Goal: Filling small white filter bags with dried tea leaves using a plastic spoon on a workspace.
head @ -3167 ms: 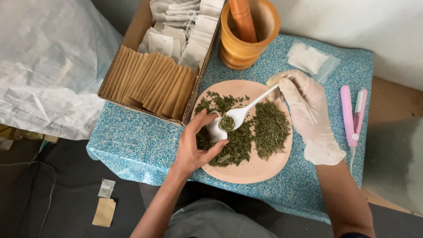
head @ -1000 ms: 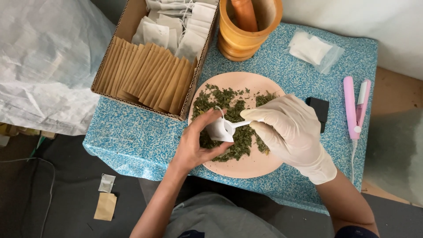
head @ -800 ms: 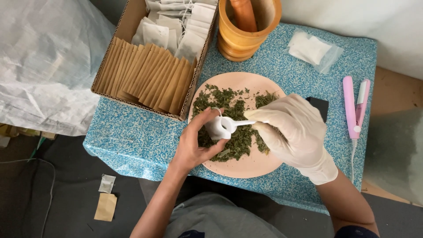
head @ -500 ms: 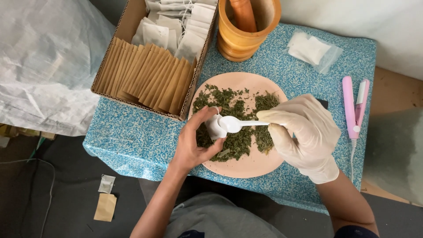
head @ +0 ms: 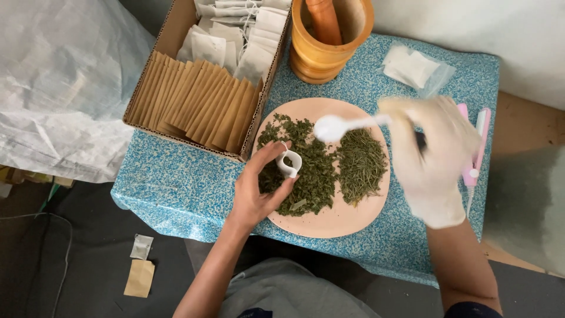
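Blue table (head: 194, 188), one plate (head: 341, 221), two herb piles (head: 329, 168), one spoon (head: 335, 126)

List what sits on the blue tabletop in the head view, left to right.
Cardboard box of paper sachets → left hand holding a small white bag → white spoon → right hand in a white glove → pink hair-straightener-style tool.

Paper, plastic, wood and dry leaf

Thin white paper sachet (head: 289, 163), glossy white plastic spoon (head: 338, 125), smooth latex glove (head: 432, 156), matt pink plate (head: 341, 221), turned wooden mortar (head: 321, 50), brown cardboard box (head: 170, 44), speckled counter (head: 176, 182).
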